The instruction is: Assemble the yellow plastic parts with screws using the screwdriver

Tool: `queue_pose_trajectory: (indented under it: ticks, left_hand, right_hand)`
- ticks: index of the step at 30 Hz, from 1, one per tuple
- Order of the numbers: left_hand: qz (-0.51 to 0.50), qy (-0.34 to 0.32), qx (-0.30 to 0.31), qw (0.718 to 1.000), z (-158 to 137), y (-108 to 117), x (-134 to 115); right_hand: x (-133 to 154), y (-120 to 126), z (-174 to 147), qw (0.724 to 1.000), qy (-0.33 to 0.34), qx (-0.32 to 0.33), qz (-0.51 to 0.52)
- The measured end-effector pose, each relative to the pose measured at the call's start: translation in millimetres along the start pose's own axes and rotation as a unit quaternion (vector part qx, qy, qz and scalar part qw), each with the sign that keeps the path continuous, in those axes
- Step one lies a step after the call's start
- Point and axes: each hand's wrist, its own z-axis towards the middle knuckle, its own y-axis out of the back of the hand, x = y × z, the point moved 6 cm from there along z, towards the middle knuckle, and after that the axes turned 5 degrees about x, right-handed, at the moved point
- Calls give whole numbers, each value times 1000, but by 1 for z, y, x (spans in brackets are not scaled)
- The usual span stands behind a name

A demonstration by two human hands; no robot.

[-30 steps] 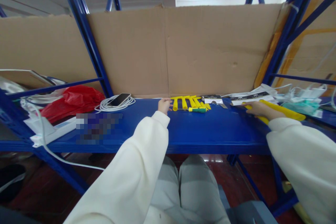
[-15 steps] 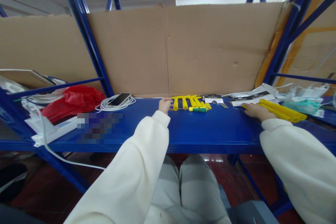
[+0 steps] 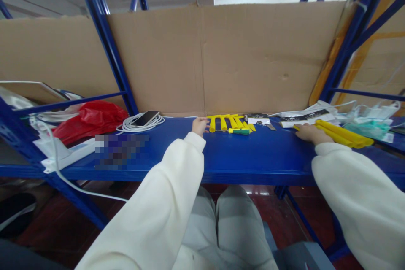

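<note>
My left hand (image 3: 199, 126) rests at the left end of a row of yellow T-shaped plastic pieces (image 3: 223, 123), fingers apart beside the nearest one. Whether the fingertips touch it, I cannot tell. Just in front of the row lies a screwdriver (image 3: 239, 131) with a yellow and green handle. Far to the right, my right hand (image 3: 311, 133) is closed over a yellow plastic piece, one end of which pokes out past the fingertips. Larger yellow tube-like pieces (image 3: 346, 135) lie against that hand's far side. Its palm and most finger undersides are hidden.
A phone (image 3: 149, 118) sits on a coiled white cable (image 3: 126, 125) to the left, near a red bag (image 3: 91, 122) and a white power strip (image 3: 71, 154). Black-and-white packets (image 3: 305, 119) and face masks (image 3: 368, 126) lie right. Cardboard (image 3: 253, 59) backs the blue shelf (image 3: 253, 156).
The view has shifted very slightly. Both hands keep their places, and the yellow pieces and screwdriver lie as before.
</note>
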Motion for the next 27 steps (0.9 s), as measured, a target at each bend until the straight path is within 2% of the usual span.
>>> queue_pose_trajectory:
  ticks: [6, 9, 11, 14, 17, 20, 22, 25, 27]
  left_hand:
    - [46, -15, -5, 999, 7, 1, 3]
    - [151, -62, -17, 986, 12, 2, 3]
    - [254, -123, -8, 959, 13, -2, 0]
    - [383, -179, 39, 905, 11, -13, 2]
    - [461, -167, 89, 867, 8, -21, 10]
    - [498, -143, 134, 845, 4, -26, 18]
    - [516, -130, 142, 835, 3, -27, 20]
    - [534, -129, 142, 824, 0, -27, 21]
    - [542, -136, 144, 817, -2, -28, 19]
  right_hand:
    - [4, 6, -7, 997, 8, -67, -31]
    - [12, 13, -12, 992, 27, -117, -33]
    - [24, 23, -17, 986, 42, -156, -32]
    - [54, 45, -27, 976, 77, -201, -22]
    - [95, 68, -40, 966, 121, -228, 6]
    - [138, 83, -53, 950, 168, -260, 52]
    - [163, 82, -58, 939, 198, -268, 90]
    - [186, 67, -56, 925, 225, -270, 149]
    - [199, 49, -51, 918, 292, -222, 150]
